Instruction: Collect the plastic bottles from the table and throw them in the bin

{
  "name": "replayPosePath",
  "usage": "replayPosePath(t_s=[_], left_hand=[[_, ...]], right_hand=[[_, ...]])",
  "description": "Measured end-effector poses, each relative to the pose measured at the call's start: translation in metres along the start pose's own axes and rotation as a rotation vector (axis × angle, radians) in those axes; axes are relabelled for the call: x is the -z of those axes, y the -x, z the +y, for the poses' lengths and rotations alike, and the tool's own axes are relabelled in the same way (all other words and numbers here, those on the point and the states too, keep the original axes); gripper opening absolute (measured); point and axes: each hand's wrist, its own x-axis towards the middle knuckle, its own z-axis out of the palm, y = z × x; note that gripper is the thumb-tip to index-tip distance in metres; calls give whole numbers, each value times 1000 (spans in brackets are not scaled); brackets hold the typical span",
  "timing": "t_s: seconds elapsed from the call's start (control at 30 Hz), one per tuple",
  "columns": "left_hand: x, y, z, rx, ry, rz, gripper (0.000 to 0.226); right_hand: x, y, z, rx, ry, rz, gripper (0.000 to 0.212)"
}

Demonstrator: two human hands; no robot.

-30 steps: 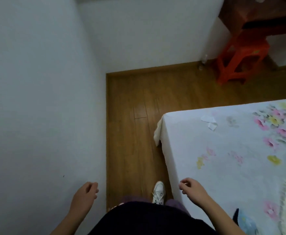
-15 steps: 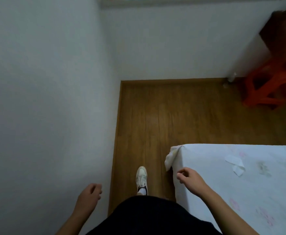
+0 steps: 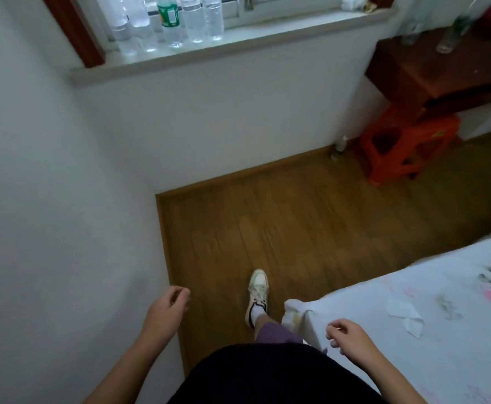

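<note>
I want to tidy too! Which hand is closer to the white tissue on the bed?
Right. The right hand is over the bed corner, a little way from the tissue; the left hand is by the wall, beyond the sneaker.

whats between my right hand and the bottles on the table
Head view: from the right hand, bed edge, bare wooden floor, then orange stool below the bottles.

1 head-worn camera looks steeply down and forward, over the floor (image 3: 296, 223) toward the windowsill (image 3: 238, 51).
</note>
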Motion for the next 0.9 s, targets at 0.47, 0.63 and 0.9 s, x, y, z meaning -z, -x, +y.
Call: replayPosePath(t_s=[0.47, 0.63, 0.9], left_hand=[[76, -184, 99, 193, -68, 92, 25], [84, -255, 167, 128, -106, 31, 24], [56, -397, 283, -75, -282, -166, 18]], right_hand=[[44, -150, -280, 182, 5, -97, 9], [76, -176, -352, 229, -38, -41, 19], [129, -201, -370, 61, -286, 160, 19]])
